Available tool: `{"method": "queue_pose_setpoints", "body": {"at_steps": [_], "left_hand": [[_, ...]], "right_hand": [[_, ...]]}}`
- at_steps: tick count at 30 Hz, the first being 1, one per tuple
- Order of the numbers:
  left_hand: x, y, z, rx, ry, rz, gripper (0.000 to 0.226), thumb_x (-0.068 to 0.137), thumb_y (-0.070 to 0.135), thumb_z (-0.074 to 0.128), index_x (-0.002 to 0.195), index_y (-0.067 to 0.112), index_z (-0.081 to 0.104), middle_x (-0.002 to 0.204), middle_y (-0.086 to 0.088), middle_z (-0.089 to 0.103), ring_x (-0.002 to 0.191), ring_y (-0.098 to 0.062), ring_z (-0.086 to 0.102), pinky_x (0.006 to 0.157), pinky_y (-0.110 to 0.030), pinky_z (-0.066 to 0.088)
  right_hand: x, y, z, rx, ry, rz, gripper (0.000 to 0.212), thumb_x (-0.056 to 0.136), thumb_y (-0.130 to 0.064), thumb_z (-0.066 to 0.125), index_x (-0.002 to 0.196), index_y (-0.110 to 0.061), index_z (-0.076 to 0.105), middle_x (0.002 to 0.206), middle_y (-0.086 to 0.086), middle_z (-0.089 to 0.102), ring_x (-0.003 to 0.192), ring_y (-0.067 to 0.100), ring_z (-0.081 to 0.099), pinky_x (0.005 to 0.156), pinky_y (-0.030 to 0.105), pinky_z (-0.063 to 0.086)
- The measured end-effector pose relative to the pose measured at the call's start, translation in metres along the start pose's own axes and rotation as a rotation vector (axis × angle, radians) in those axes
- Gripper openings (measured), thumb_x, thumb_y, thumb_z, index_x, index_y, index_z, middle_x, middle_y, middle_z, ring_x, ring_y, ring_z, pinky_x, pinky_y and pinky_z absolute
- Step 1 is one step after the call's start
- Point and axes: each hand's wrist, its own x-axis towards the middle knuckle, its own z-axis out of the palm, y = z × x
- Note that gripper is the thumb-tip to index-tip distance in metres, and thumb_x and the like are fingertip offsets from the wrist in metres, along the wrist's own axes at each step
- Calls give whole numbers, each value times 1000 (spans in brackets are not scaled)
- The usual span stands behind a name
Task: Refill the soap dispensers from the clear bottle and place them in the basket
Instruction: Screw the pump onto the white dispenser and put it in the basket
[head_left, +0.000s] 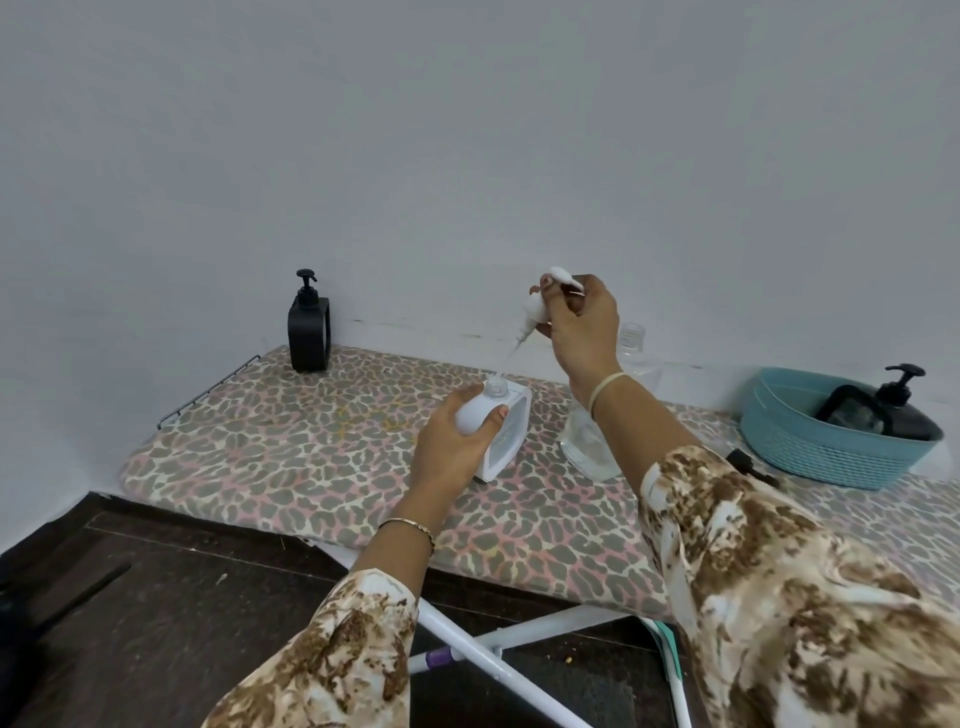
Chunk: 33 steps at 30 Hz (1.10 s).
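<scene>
White plastic dispenser (506, 434) stands at frame centre on the leopard-print board (311, 447). We grip its shoulder with the left hand (452, 452), fingers and thumb curled round it. Our right hand (582, 322), higher in the frame, pinches the white pump head (537, 312); its dip tube reaches down to the open neck. The clear bottle (584, 447) stands just right of the dispenser, partly behind the right forearm. One black dispenser (898, 410) sits in the teal basket (810, 452) at the right edge. A second black dispenser (309, 332) stands upright at centre left.
</scene>
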Motion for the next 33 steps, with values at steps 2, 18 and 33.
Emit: {"method": "queue_pose_setpoints", "body": {"at_steps": [2, 18, 33], "left_hand": [[2, -1, -1, -23, -17, 0, 51, 79, 53, 71, 125, 33, 58, 120, 7, 61, 103, -16, 61, 89, -42, 55], [19, 4, -30, -178, -340, -46, 30, 87, 30, 70, 116, 32, 63, 117, -2, 66, 106, -22, 65, 88, -43, 56], [12, 3, -13, -293, -230, -15, 49, 65, 38, 83, 110, 27, 66, 114, 3, 67, 102, -13, 66, 85, -32, 56]], "right_hand": [[1, 3, 2, -53, -9, -27, 11, 93, -27, 60, 92, -17, 56, 100, 13, 69, 94, 25, 67, 75, 44, 60], [-7, 40, 6, -209, -372, 119, 26, 87, -21, 70, 103, 0, 65, 97, 14, 72, 94, 25, 69, 89, 45, 55], [-24, 54, -14, -247, -421, 145, 47, 74, -20, 82, 114, -11, 60, 92, -7, 65, 89, 4, 61, 77, 16, 48]]}}
